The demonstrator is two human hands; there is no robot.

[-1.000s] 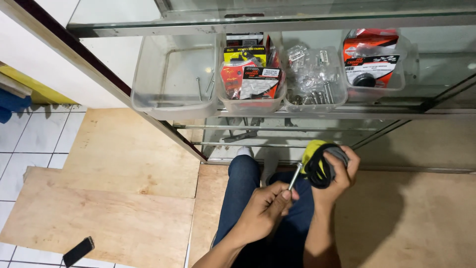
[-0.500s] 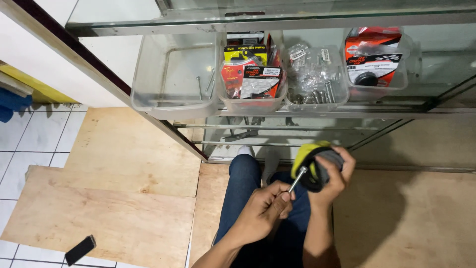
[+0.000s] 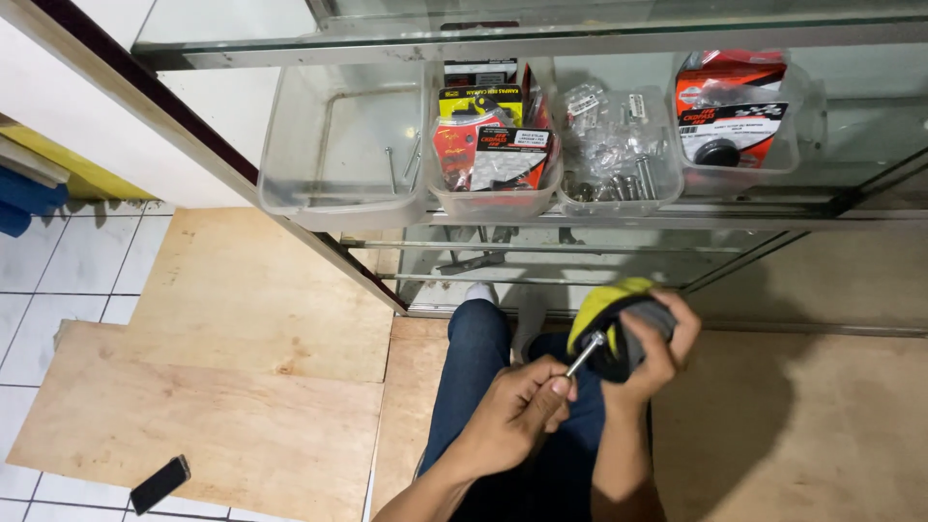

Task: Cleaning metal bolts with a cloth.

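Observation:
My right hand (image 3: 657, 343) grips a round black part with a yellow-green rim (image 3: 611, 324), held above my lap. My left hand (image 3: 517, 411) pinches a long silver bolt (image 3: 583, 355) whose far end touches the round part's face. Both hands are over my blue-jeaned legs (image 3: 474, 367). Just beyond them stands a glass display cabinet (image 3: 619, 232).
On the glass shelf sit clear plastic bins: one nearly bare with a few bolts (image 3: 338, 145), one with red and yellow packets (image 3: 493, 145), one with bagged bolts (image 3: 614, 145), one with a red packet (image 3: 735, 111). Plywood sheets (image 3: 222, 387) cover the tiled floor. A black phone (image 3: 159, 483) lies at lower left.
The hands and round part have shifted slightly down and left in view; the bolt stays against the part. Grip is unchanged.

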